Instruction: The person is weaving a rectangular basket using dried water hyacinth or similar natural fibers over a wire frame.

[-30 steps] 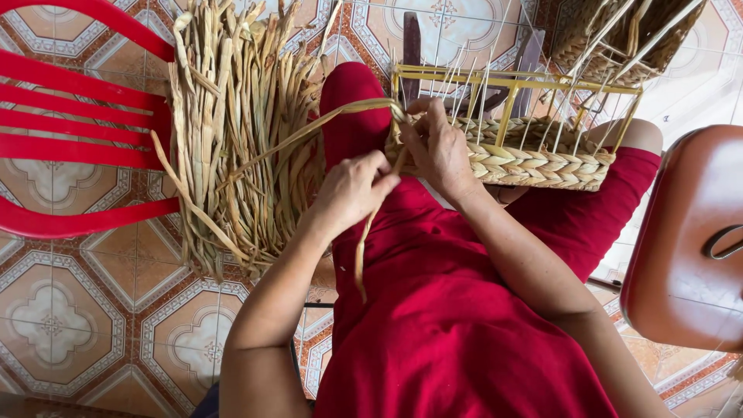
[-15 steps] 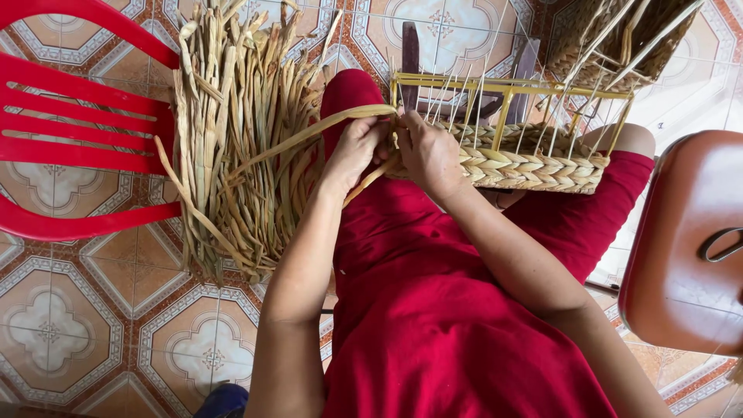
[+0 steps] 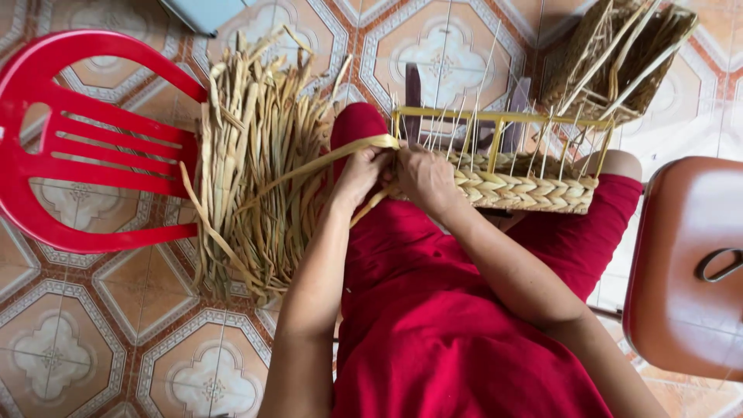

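The head view looks down on a floor of glossy patterned tiles (image 3: 85, 340), cream octagons edged in terracotta and white. The person sits in smooth red cloth, a half-woven rectangular basket (image 3: 515, 190) resting on the lap at about 1 o'clock from the middle of the view. Its lower band is thick, plaited straw-coloured fibre; above that stands a yellow wire frame (image 3: 503, 120) with thin pale upright stakes.

The left hand (image 3: 360, 174) is closed around a flat yellowish fibre strip (image 3: 325, 161), which runs off toward 9 o'clock into the loose stock. The right hand (image 3: 424, 178) touches it, fingers curled and pinching the weave at the basket's left corner; both hands meet at that corner.

At 10 o'clock a bundle of long, dry, tan-green flat reeds (image 3: 259, 162) lies on the floor, leaning against a red moulded plastic chair with a slatted back (image 3: 85, 147). At 1 o'clock, farther off, a darker open-weave basket (image 3: 619, 58) stands with stakes poking out. At 3 o'clock is a rounded brown glossy seat (image 3: 681, 263).
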